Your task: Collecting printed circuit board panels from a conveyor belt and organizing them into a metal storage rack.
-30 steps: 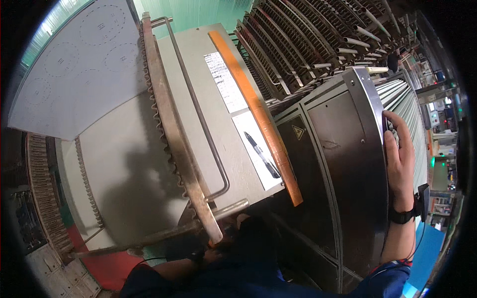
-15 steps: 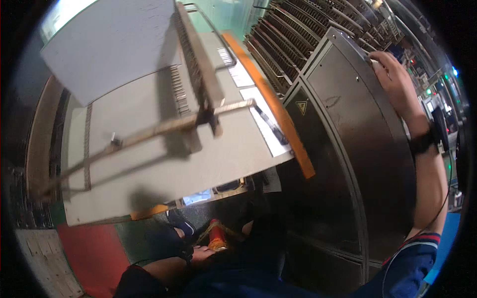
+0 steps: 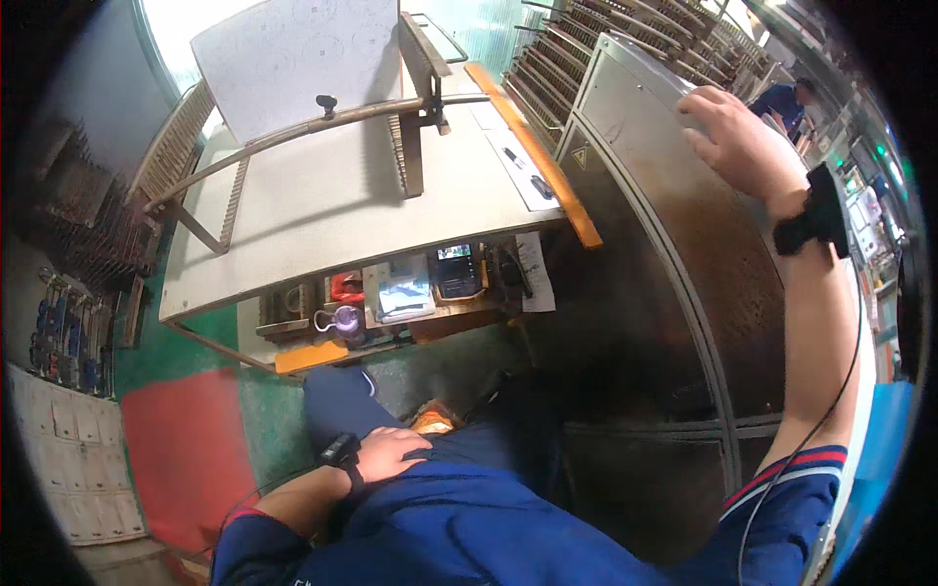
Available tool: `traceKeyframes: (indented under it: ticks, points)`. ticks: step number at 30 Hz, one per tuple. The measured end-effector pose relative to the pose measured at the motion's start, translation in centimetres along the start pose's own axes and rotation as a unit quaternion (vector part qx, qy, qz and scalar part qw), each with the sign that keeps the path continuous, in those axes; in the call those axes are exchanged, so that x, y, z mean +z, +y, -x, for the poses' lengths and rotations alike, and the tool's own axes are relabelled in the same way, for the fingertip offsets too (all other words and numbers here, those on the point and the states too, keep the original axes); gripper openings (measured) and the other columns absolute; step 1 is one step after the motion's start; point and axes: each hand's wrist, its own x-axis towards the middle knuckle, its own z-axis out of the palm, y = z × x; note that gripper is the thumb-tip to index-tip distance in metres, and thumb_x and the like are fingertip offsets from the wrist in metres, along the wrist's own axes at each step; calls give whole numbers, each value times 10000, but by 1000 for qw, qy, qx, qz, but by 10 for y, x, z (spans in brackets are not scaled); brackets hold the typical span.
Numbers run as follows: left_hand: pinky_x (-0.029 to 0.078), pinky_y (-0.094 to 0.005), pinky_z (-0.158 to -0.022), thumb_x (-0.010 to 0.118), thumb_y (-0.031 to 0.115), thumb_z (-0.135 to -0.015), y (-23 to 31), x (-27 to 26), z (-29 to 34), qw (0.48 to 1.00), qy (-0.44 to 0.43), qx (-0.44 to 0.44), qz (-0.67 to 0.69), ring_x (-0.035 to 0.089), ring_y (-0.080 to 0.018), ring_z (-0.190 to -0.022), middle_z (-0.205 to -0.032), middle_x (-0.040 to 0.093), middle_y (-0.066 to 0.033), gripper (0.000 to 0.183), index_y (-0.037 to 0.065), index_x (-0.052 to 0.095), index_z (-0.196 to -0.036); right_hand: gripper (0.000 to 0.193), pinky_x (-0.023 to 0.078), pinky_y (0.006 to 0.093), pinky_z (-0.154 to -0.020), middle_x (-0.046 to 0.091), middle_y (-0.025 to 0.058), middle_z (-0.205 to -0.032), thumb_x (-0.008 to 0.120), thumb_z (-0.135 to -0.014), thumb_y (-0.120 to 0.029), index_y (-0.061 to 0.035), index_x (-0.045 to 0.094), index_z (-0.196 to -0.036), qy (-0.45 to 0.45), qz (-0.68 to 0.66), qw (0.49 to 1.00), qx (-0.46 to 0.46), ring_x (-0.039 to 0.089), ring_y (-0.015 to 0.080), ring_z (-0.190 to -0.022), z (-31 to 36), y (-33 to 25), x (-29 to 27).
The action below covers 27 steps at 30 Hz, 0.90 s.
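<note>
My left hand [image 3: 391, 452] lies flat across my dark trousers [image 3: 340, 402], fingers stretched out and holding nothing. Just beyond its fingertips is an orange object [image 3: 433, 421], mostly hidden behind my clothing, so its kind does not show. On the right, my right hand [image 3: 741, 145] is at the top edge of a tall metal cabinet [image 3: 674, 225], its fingers loosely bent and apart with nothing between them. Whether its fingertips touch the metal is hard to tell. Black straps with small devices are around both wrists.
A pale worktable [image 3: 322, 220] carries a slotted metal rack [image 3: 420, 107] with a large white panel [image 3: 303, 68]. Pens [image 3: 532, 178] lie on paper by its orange edge strip [image 3: 537, 156]. The shelf beneath holds a purple bottle [image 3: 344, 320]. A co-worker [image 3: 782, 105] is far right.
My view has shifted, showing more of the shelf and floor. My left hand now lies flat on my trousers. My right hand has shifted along the cabinet's top edge, its fingers looser.
</note>
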Motion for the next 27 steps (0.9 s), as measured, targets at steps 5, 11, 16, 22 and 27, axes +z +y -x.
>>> traceKeyframes:
  ticks: [5,11,16,22,27]
  points:
    - [499,-437,-971,619,433,-961,1,6,-16,998,8,19,-64,640,-330,-1113,-1181,685,-103,385,152,682,-1216,201,533,448,-884,640,185,-1047,629,-870,-117,-25,653,-1048,137,-132,973,-128,618,366,-1014,24,-63,21]
    - [514,-443,-942,590,438,-975,-1,10,-17,994,19,20,-104,658,-318,-1068,-1124,702,-97,367,155,702,-1179,247,544,433,-867,671,176,-1027,674,-865,-161,-41,659,-1081,39,-384,923,0,653,376,-979,93,-157,160]
    - [512,-446,-934,590,422,-983,-4,7,-10,996,43,34,-67,657,-331,-1056,-1112,706,-102,351,142,708,-1160,384,522,419,-922,693,213,-1123,635,-917,-242,1,623,-1214,-87,-529,778,329,678,348,-1058,129,-200,291]
    - [472,-437,-1026,571,417,-1005,-3,1,-11,985,33,-58,156,627,-328,-1144,-1193,685,-120,381,132,693,-1227,550,478,444,-999,640,266,-1245,663,-889,-300,36,556,-1310,-91,-500,763,400,609,401,-1187,142,-212,364]
    - [387,-399,-1128,618,411,-991,-4,5,-26,982,-99,60,147,521,-306,-1311,-1391,571,-134,390,126,701,-1244,542,493,428,-958,662,237,-1196,671,-884,-295,16,561,-1314,-70,-509,742,429,639,364,-1137,124,-227,398]
